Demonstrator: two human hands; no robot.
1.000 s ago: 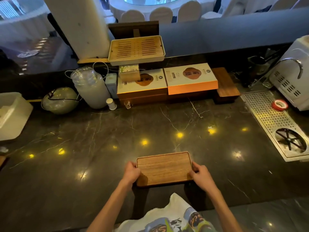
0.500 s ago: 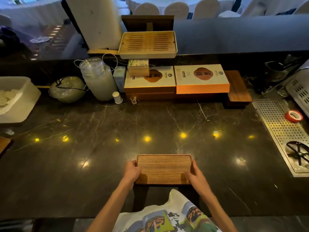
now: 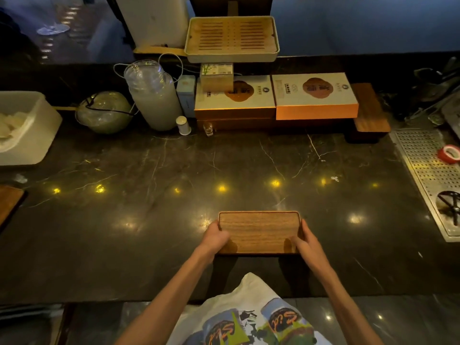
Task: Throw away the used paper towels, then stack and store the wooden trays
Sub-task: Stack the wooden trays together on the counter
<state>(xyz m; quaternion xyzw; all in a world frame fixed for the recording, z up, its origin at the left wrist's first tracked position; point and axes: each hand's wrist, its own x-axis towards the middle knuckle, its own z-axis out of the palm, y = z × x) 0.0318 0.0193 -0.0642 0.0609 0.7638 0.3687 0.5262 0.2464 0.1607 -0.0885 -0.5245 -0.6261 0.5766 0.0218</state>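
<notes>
A brown wooden tray (image 3: 258, 231) is held over the near part of the dark marble counter (image 3: 224, 165). My left hand (image 3: 215, 239) grips its left end and my right hand (image 3: 305, 241) grips its right end, thumbs on top. Another wooden tray (image 3: 371, 109) lies at the back right beside the boxes. The corner of a third wooden tray (image 3: 8, 204) shows at the left edge. A white bin (image 3: 37, 135) at the far left holds crumpled white paper (image 3: 10, 125).
Two orange-edged gift boxes (image 3: 313, 95) stand at the back, with a slatted bamboo tray (image 3: 231, 38) raised above them. A stack of clear cups (image 3: 151, 93) and a green bowl (image 3: 104, 112) are at back left. A perforated metal drain (image 3: 428, 180) with red tape (image 3: 449, 153) lies right.
The view has shifted so the counter's back items sit further right and lower. The tray looks raised and squared to the counter edge; both hands keep their grip on it.
</notes>
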